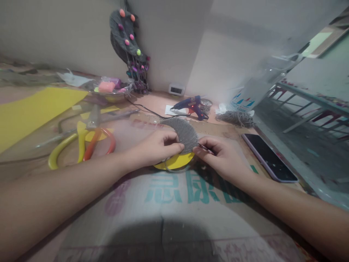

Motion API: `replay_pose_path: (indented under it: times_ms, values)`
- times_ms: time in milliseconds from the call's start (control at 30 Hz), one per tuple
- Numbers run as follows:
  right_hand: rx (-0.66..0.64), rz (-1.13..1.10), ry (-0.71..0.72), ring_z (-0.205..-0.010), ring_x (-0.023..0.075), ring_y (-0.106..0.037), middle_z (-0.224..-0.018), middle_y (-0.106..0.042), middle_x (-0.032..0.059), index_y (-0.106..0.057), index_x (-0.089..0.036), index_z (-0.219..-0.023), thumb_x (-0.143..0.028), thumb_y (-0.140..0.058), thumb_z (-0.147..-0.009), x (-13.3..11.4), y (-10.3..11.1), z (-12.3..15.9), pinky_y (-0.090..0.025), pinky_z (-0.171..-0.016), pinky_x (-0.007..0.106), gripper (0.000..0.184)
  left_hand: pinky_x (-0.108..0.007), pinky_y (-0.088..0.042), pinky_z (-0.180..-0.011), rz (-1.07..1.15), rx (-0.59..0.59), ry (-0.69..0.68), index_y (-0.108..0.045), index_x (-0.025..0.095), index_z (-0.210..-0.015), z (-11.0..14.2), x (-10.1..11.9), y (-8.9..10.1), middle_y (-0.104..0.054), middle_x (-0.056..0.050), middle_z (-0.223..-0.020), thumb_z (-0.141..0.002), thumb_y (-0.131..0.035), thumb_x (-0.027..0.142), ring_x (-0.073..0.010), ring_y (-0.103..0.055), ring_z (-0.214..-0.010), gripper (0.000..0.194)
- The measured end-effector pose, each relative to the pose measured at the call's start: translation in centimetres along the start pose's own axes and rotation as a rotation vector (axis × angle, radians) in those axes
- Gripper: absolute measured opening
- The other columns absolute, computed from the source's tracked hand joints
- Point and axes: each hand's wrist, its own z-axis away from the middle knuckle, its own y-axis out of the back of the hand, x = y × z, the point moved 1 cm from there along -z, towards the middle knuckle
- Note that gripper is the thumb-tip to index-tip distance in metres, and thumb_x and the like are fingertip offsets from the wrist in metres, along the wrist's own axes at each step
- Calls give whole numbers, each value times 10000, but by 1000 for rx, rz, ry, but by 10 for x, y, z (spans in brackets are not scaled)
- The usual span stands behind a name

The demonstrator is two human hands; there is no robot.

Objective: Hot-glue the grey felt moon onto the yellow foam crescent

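Observation:
My left hand (166,147) is closed on a crescent (185,133) of yellow card wound with grey yarn, thumb on top. The lower part of the crescent is bare yellow card (176,161). A loop of grey yarn (177,171) hangs along that lower edge. At the crescent's right edge, my right hand (215,153) is closed in a pinch. Between its fingers shows a thin dark thing (205,148), too small and half hidden to name.
Scissors with yellow and orange handles (81,145) lie left. A blue glue gun (191,105) with a red light stands behind, its cord running left. Grey yarn (236,118) and a phone (268,156) lie right. A finished-looking grey crescent with coloured beads (124,32) hangs at the wall.

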Motion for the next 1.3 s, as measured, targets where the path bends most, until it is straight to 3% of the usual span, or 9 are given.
replay_pose_path:
  times_ms: [233,433,700,1033,1300]
  values:
    - [16,31,20,-509,92,-493,-596,-573,-27,-587,-180,-716,-292,-577,-820,0,1,0,-357,-470,209,153,-241,-320,-539,21,-5,12,-455,178,-579,0,1,0,-416,41,-601,-781,-531,342,-108,-419,-584,271]
    - [44,69,50,-539,107,-522,-597,-582,-21,-598,-184,-721,-288,-579,-828,-1,2,-1,-371,-483,217,150,-254,-380,-575,87,-79,34,-608,164,-788,2,-1,-1,-594,-3,-737,-787,-563,398,-144,-530,-677,238]
    - [36,121,54,-515,99,-489,-580,-545,-30,-576,-186,-699,-283,-576,-835,-3,2,1,-328,-467,219,167,-235,-344,-539,50,-43,15,-525,169,-651,1,-1,-1,-487,27,-639,-794,-537,341,-118,-474,-619,224]
    - [2,13,64,-500,81,-405,-577,-489,-48,-570,-189,-712,-284,-611,-813,7,-3,2,-294,-457,213,145,-236,-341,-523,17,-54,28,-558,172,-677,2,3,-1,-534,22,-636,-801,-546,410,-115,-473,-587,269]
    - [6,40,68,-501,85,-417,-571,-486,-43,-554,-192,-694,-337,-595,-825,4,-2,1,-303,-457,214,200,-251,-282,-506,-89,-15,55,-420,187,-545,1,6,1,-405,36,-565,-775,-528,379,-113,-401,-562,319]
